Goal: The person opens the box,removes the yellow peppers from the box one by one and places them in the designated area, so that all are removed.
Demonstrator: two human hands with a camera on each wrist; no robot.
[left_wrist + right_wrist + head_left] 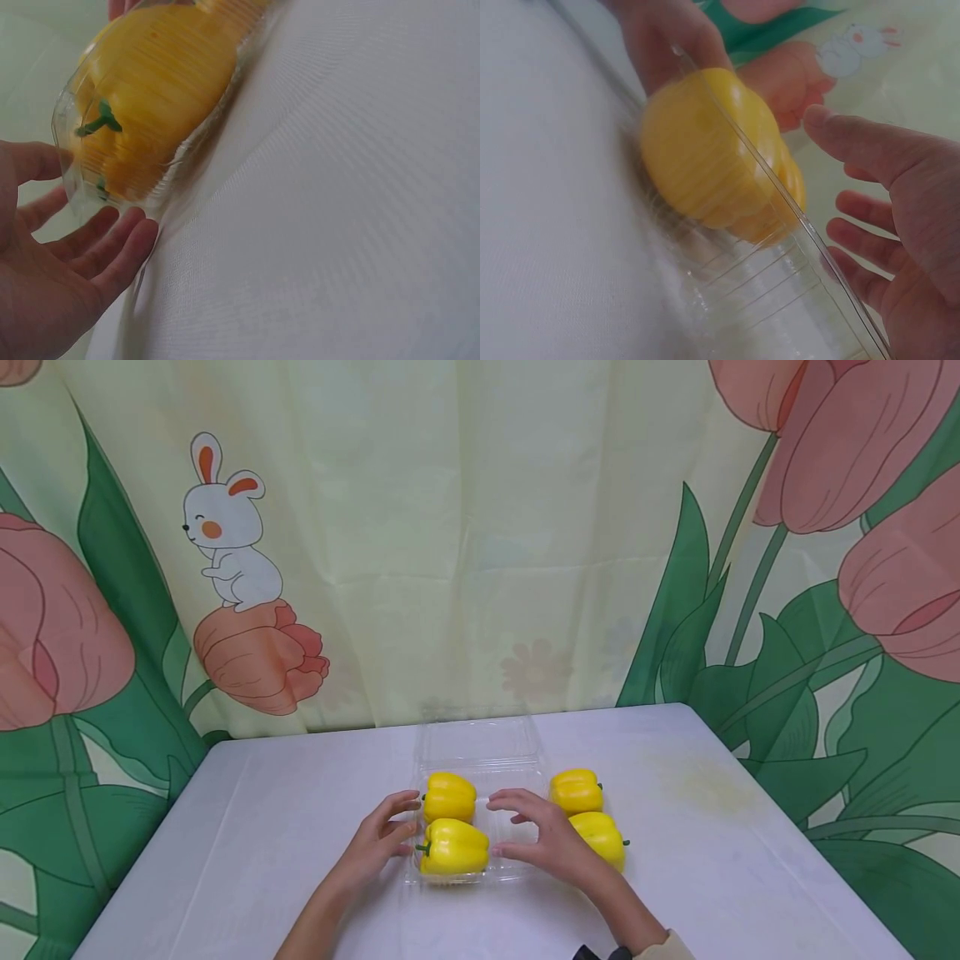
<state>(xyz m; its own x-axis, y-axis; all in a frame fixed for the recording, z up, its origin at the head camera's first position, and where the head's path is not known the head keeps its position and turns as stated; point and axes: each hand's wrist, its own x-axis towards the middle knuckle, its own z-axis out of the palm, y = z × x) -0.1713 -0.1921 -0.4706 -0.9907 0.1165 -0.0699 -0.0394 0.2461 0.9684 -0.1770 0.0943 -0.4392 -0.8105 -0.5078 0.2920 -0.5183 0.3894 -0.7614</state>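
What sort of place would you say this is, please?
It looks like an indoor tabletop workspace, though the wider room is out of view: a cloth-covered table stands before a flower-printed curtain, with yellow peppers in and beside a clear plastic container.

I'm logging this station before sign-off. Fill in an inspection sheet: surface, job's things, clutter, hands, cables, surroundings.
Surface: white cloth, with a faint yellowish patch at right.
Job's things: clear box, lid open at the back; in its left half, a far pepper and a near pepper; outside, to its right, another far pepper and another near pepper.
Clutter: dark item by the right sleeve, cut off by the frame; otherwise nothing seen.
Hands: left hand at the box's left edge, contact unclear; right hand between the pepper pairs, holding nothing.
Cables: nothing seen.
Surroundings: curtain with tulips and a rabbit.
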